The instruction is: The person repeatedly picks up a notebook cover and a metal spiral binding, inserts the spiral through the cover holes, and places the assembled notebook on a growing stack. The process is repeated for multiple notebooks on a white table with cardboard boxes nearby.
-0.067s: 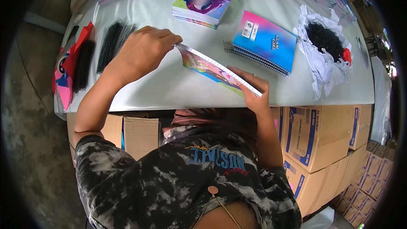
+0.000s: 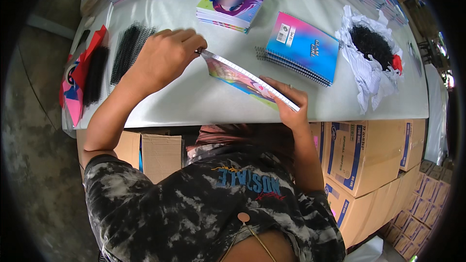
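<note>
A notebook [image 2: 242,76] with a bright, colourful cover is held aslant above the table's near edge, its pale edge with a row of small marks turned upward. My right hand [image 2: 291,101] grips its lower right end, thumb and fingers on either side. At the upper left corner, my left hand [image 2: 167,56] is closed, its fingertips pinching a small dark end that looks like a black binding coil. Most of that coil is hidden by the fingers. Just behind the left hand lies a bundle of black spiral coils [image 2: 130,43].
Beyond the held notebook stand a stack of picture-covered notebooks [image 2: 233,0] and spiral-bound blue-pink notebooks [image 2: 310,51]. At right, a black tangle [image 2: 371,46] rests on crumpled cloth [image 2: 358,80]. More coils [image 2: 97,75] lie left. Cardboard boxes [image 2: 369,157] stand beneath the table [image 2: 160,111].
My left hand's fingers have curled slightly at the notebook's corner, and the left elbow has shifted a little to the left. My right hand and the notebook are nearly still.
</note>
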A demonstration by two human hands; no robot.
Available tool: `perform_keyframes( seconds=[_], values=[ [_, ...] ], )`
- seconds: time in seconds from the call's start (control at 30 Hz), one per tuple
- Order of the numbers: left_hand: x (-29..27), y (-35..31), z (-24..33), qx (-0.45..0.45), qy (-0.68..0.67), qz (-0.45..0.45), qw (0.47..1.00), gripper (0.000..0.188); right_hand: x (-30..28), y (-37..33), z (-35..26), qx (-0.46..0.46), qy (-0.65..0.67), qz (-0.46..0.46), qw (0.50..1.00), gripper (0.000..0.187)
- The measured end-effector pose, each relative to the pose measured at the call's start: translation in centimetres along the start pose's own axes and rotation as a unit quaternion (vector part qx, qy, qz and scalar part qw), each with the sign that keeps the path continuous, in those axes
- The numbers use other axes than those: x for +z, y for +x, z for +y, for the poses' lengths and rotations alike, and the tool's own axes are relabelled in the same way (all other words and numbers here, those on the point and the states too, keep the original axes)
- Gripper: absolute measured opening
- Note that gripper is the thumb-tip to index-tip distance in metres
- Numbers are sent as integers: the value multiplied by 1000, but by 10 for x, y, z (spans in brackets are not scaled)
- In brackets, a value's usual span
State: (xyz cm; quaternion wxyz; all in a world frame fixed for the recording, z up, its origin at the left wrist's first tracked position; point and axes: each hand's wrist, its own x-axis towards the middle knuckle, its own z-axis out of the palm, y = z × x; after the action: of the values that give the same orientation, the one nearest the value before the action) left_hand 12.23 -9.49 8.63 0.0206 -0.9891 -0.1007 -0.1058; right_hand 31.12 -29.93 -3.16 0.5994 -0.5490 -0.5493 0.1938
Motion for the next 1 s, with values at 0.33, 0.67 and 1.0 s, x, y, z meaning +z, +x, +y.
perform_keyframes(
  seconds=[0.33,0.67,1.0],
  values=[
    [10,12,4,0,90,91,992,48,6,-1,7,-50,-34,36,998,36],
    [84,-3,-25,2,78,469,880,101,19,0,6,-153,-58,30,986,33],
    [65,-15,-37,-26,76,482,873,109,26,3,-3,-177,-56,21,982,32]
  ],
)
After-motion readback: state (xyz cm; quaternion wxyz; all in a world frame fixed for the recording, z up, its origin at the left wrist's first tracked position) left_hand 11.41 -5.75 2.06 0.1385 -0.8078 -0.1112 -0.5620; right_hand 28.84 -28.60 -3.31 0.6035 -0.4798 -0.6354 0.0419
